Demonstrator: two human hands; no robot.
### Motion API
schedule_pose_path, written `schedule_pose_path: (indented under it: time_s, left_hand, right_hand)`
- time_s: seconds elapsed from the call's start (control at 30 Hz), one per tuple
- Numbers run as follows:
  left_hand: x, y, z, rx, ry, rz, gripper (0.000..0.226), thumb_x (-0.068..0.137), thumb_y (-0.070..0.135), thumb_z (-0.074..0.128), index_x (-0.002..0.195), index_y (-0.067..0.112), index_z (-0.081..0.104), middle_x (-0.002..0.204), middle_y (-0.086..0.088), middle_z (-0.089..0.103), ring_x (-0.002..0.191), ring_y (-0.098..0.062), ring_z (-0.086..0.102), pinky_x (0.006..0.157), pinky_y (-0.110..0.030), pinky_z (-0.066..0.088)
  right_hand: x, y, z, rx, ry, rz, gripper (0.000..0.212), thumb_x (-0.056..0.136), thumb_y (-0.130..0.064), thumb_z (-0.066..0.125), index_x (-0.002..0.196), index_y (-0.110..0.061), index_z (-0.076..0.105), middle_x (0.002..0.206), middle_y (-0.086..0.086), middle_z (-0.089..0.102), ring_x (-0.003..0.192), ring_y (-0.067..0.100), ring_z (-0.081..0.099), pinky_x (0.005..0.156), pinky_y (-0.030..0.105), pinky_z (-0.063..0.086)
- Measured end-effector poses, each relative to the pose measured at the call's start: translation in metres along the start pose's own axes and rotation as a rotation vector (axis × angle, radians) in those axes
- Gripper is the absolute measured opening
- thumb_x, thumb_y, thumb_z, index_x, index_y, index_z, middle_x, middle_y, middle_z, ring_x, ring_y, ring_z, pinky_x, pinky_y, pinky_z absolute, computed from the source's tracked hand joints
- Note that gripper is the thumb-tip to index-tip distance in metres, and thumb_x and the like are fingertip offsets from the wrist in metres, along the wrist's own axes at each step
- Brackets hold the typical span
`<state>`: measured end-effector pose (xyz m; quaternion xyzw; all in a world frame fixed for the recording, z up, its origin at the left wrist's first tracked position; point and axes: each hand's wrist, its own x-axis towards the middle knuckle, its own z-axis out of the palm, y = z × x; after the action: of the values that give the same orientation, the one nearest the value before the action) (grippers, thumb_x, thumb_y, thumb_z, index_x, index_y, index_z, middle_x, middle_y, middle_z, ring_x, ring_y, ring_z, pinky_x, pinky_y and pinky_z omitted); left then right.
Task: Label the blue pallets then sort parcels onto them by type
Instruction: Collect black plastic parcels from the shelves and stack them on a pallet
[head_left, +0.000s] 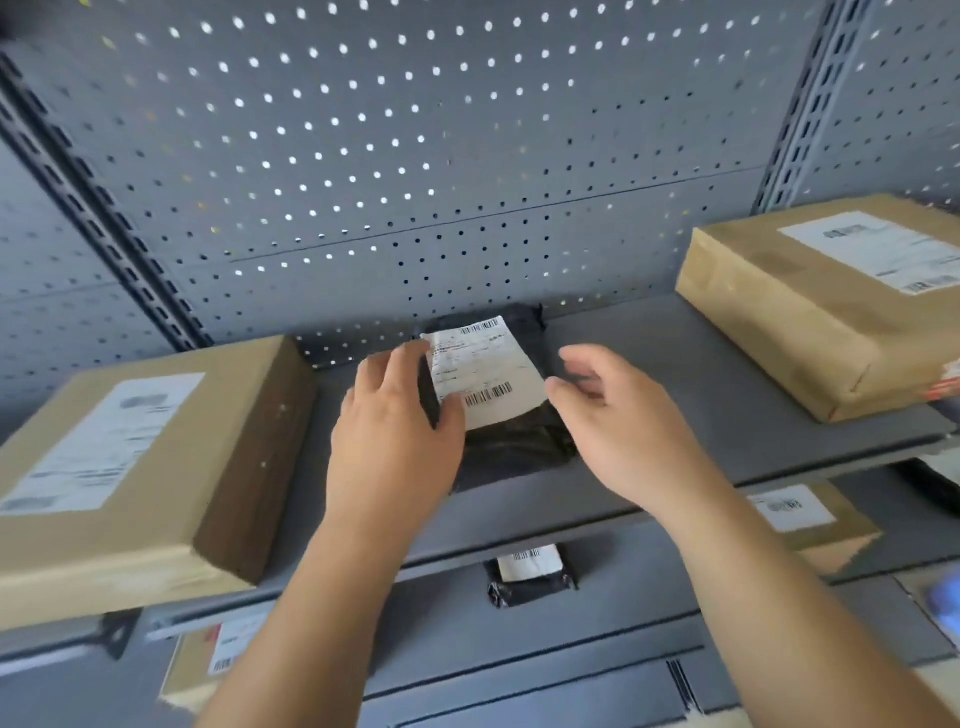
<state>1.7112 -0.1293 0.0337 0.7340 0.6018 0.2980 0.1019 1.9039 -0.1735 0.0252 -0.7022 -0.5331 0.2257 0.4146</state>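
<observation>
A small black poly-bag parcel (514, 436) with a white barcode label lies in the middle of a grey shelf (675, 374). My left hand (395, 431) rests on its left side, fingers spread and touching the label's edge. On the parcel's right, my right hand (618, 426) hovers open with curled fingers; whether it touches the bag is unclear. No blue pallet is in view.
Brown cardboard boxes with labels sit on the same shelf at the left (135, 467) and right (831, 301). Lower shelves hold another black bag (530, 577) and more cardboard parcels (810, 525). A perforated grey back panel (415, 156) rises behind.
</observation>
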Motion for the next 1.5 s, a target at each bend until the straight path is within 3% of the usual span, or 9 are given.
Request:
schedule_pose_path:
  time_s: [0.2, 0.4, 0.57, 0.7, 0.77, 0.93, 1.17, 1.37, 1.5]
  left_hand:
    - [0.006, -0.02, 0.003, 0.004, -0.166, -0.188, 0.068, 0.096, 0.052, 0.055, 0.155, 0.023, 0.038, 0.152, -0.003, 0.049, 0.136, -0.027, 0.05, 0.105, -0.041, 0.045]
    - [0.019, -0.023, 0.005, -0.128, -0.295, -0.2, 0.02, 0.093, 0.042, 0.055, 0.1, 0.03, 0.069, 0.093, 0.015, 0.073, 0.074, -0.005, 0.068, 0.06, -0.026, 0.055]
    - [0.023, -0.023, 0.009, -0.138, -0.326, -0.236, 0.023, 0.091, 0.044, 0.054, 0.086, 0.028, 0.071, 0.073, 0.013, 0.072, 0.059, -0.005, 0.066, 0.047, -0.02, 0.047]
    - [0.025, -0.018, 0.014, -0.219, -0.322, -0.283, 0.025, 0.093, 0.041, 0.055, 0.083, 0.025, 0.072, 0.068, 0.029, 0.067, 0.06, 0.006, 0.062, 0.037, -0.011, 0.037]
    - [0.023, -0.015, 0.016, -0.219, -0.314, -0.284, 0.026, 0.093, 0.041, 0.055, 0.083, 0.024, 0.072, 0.07, 0.029, 0.067, 0.064, 0.004, 0.062, 0.037, -0.011, 0.038]
    - [0.013, -0.006, 0.017, -0.301, -0.282, -0.345, 0.019, 0.091, 0.04, 0.059, 0.092, 0.028, 0.073, 0.076, 0.025, 0.072, 0.068, -0.002, 0.069, 0.059, -0.027, 0.059]
    - [-0.002, 0.015, 0.013, -0.475, -0.11, -0.408, 0.017, 0.09, 0.042, 0.066, 0.106, 0.043, 0.061, 0.104, 0.024, 0.069, 0.089, 0.003, 0.065, 0.063, -0.019, 0.048]
    - [-0.018, 0.025, 0.005, -0.633, 0.013, -0.457, 0.028, 0.079, 0.046, 0.068, 0.107, 0.041, 0.065, 0.105, 0.019, 0.074, 0.093, -0.008, 0.073, 0.081, -0.04, 0.064]
    - [-0.033, 0.02, -0.01, -0.686, 0.081, -0.457, 0.03, 0.077, 0.046, 0.07, 0.107, 0.041, 0.067, 0.1, 0.019, 0.076, 0.089, -0.005, 0.075, 0.078, -0.036, 0.065]
  right_hand:
    - [0.018, -0.005, 0.021, -0.07, -0.042, 0.056, 0.058, 0.098, -0.039, 0.053, 0.153, -0.025, 0.04, 0.152, -0.006, 0.051, 0.134, 0.019, 0.051, 0.099, 0.033, 0.04]
    - [0.025, -0.007, 0.03, -0.086, -0.053, 0.097, 0.061, 0.095, -0.032, 0.058, 0.153, -0.023, 0.042, 0.128, -0.006, 0.062, 0.077, -0.002, 0.053, 0.073, 0.027, 0.041]
    - [0.025, -0.008, 0.032, -0.05, -0.07, 0.124, 0.064, 0.095, -0.032, 0.058, 0.155, -0.024, 0.037, 0.14, -0.003, 0.059, 0.075, 0.003, 0.051, 0.079, 0.027, 0.037]
    - [0.027, -0.007, 0.03, -0.013, -0.101, 0.127, 0.063, 0.094, -0.032, 0.059, 0.153, -0.021, 0.041, 0.142, -0.003, 0.059, 0.091, 0.007, 0.055, 0.08, 0.028, 0.041]
    - [0.026, -0.006, 0.029, 0.027, -0.113, 0.133, 0.059, 0.092, -0.031, 0.058, 0.149, -0.022, 0.047, 0.133, -0.006, 0.064, 0.092, 0.007, 0.062, 0.075, 0.028, 0.046]
    - [0.027, -0.001, 0.023, 0.09, -0.145, 0.154, 0.054, 0.089, -0.034, 0.056, 0.142, -0.023, 0.054, 0.134, -0.006, 0.063, 0.114, 0.018, 0.061, 0.094, 0.039, 0.053]
    - [0.027, 0.005, 0.011, 0.337, -0.077, 0.122, 0.037, 0.094, -0.022, 0.056, 0.13, -0.027, 0.062, 0.119, -0.015, 0.066, 0.099, 0.002, 0.061, 0.075, 0.022, 0.045]
    - [0.02, 0.004, 0.004, 0.463, -0.11, 0.034, 0.032, 0.089, -0.017, 0.057, 0.104, -0.042, 0.07, 0.097, -0.027, 0.073, 0.091, -0.001, 0.069, 0.081, 0.034, 0.057]
    - [0.012, -0.005, 0.005, 0.531, -0.199, -0.038, 0.031, 0.084, -0.026, 0.058, 0.106, -0.042, 0.072, 0.1, -0.023, 0.076, 0.092, 0.002, 0.072, 0.082, 0.038, 0.059]
